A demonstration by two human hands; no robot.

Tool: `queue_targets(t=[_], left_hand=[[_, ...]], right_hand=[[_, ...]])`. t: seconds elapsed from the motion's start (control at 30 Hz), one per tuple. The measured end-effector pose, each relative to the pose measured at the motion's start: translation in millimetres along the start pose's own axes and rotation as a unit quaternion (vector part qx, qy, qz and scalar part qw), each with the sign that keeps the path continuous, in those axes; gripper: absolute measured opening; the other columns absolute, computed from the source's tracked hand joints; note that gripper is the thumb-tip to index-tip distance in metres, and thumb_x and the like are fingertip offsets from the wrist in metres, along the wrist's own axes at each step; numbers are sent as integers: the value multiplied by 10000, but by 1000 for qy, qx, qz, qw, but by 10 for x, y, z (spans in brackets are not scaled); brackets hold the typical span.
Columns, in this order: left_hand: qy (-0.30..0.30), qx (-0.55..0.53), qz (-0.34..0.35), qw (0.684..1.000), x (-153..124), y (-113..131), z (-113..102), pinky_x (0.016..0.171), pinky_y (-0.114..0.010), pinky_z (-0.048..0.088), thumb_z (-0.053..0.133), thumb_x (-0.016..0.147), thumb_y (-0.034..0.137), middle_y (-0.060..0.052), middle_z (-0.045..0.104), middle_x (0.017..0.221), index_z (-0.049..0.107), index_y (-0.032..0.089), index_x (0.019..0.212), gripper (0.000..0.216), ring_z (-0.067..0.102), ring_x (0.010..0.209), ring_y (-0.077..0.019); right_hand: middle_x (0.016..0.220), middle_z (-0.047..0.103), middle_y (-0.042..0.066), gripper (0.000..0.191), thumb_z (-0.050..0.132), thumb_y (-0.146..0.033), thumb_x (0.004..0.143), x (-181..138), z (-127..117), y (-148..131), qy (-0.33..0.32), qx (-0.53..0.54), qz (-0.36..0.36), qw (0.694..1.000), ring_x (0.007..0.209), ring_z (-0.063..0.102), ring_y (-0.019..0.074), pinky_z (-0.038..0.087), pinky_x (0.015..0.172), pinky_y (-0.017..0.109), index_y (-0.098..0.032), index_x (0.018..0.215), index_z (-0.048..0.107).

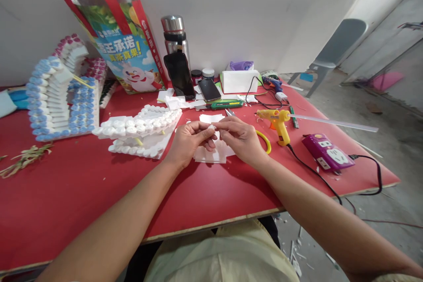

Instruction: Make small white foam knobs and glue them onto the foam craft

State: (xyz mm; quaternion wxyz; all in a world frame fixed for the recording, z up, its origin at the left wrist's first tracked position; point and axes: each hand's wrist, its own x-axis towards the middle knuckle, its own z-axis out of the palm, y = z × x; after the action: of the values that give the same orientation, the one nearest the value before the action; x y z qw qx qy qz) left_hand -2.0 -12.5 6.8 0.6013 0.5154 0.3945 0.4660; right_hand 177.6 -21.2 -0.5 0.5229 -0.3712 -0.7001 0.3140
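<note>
A small white scrap (212,127) was pinched in the left hand (192,139), above some white sheets (211,157). The right hand (240,137), fingers bent, was close against it (whether gripping too, I couldn't tell). On the red table (99,202), a yellow glue gun (280,125) lay to the right.

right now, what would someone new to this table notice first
Probably the red tabletop, with a tall snowman-printed shopping bag standing at its back left. In the middle, the left hand pinches a small white piece, the right hand close beside it, above white paper sheets. To the right, a yellow hot glue gun sits near a purple power socket.
</note>
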Motion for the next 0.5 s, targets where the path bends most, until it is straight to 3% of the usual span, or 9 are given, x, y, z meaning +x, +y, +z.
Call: queue_targets(t=[0.3, 0.5], left_hand=[[-21, 21, -3, 1000, -9, 9, -15, 528, -237, 479, 829, 783, 411, -18, 671, 713, 717, 146, 818, 290, 592, 542, -105], [14, -51, -8, 999, 51, -48, -32, 533, -210, 426, 888, 713, 389, -19, 679, 729, 746, 144, 856, 318, 563, 574, -79]], right_hand=[[995, 701, 63, 303, 576, -164, 900, -21, -38, 29, -1, -102, -56, 993, 769, 629, 158, 508, 657, 319, -250, 1079, 805], [980, 654, 65, 395, 544, -166, 868, 1, 16, 13, -20, 26, 24, 999, 824, 608, 158, 508, 631, 282, -264, 1153, 800]])
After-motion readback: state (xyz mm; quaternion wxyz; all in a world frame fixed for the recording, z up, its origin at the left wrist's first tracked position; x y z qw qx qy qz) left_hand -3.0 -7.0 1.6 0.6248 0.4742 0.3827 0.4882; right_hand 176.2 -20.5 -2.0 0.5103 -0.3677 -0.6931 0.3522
